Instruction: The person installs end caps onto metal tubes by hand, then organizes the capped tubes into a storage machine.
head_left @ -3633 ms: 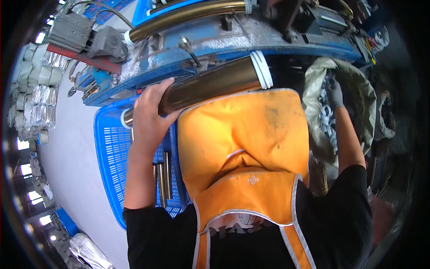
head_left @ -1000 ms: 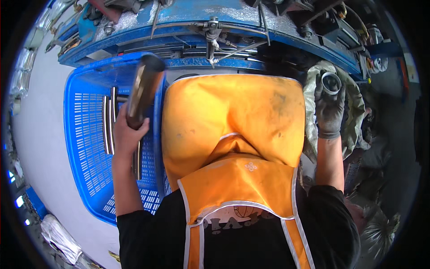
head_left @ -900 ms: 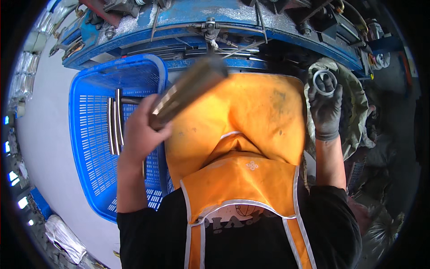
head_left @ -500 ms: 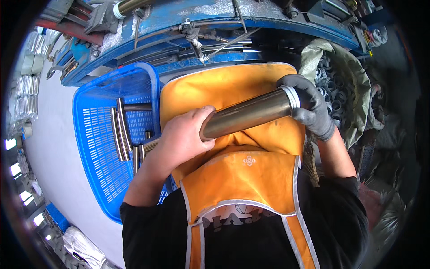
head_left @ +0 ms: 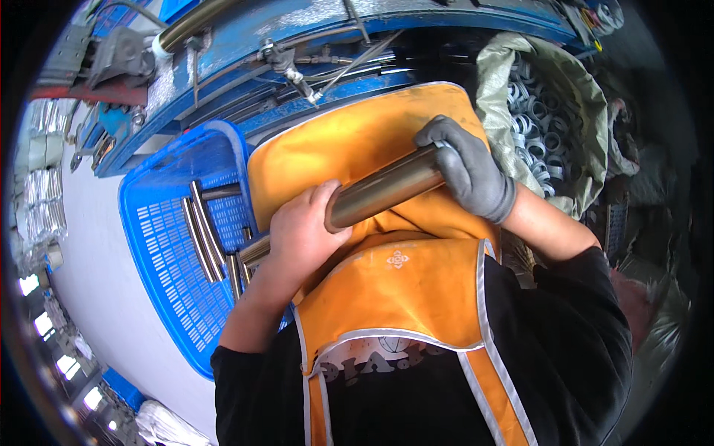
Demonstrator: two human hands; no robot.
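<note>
A bronze-coloured metal tube [head_left: 387, 189] slants up to the right above the orange apron [head_left: 357, 267] over my lap. My bare left hand [head_left: 303, 229] grips its lower left end. My right hand [head_left: 476, 175], in a grey glove, is closed round the upper right end, and its fingers hide most of the tube's rim. Only a thin bit of pale ring shows at the fingers there. To the left, a blue plastic basket [head_left: 134, 223] holds several short metal tubes [head_left: 202, 234]. Another bronze tube [head_left: 256, 249] shows partly behind my left wrist.
Across the far side runs a blue metal workbench [head_left: 312, 37] with clamps and a small valve fitting [head_left: 282, 63]. An open pale sack [head_left: 494, 82] of white rings [head_left: 550, 126] stands at the right. Foil-wrapped bundles [head_left: 43, 197] lie at the far left.
My right hand has shifted over the tube's end, and its fingers now cover the white ring that showed plainly before. The whole view has shifted slightly. My left hand keeps its grip.
</note>
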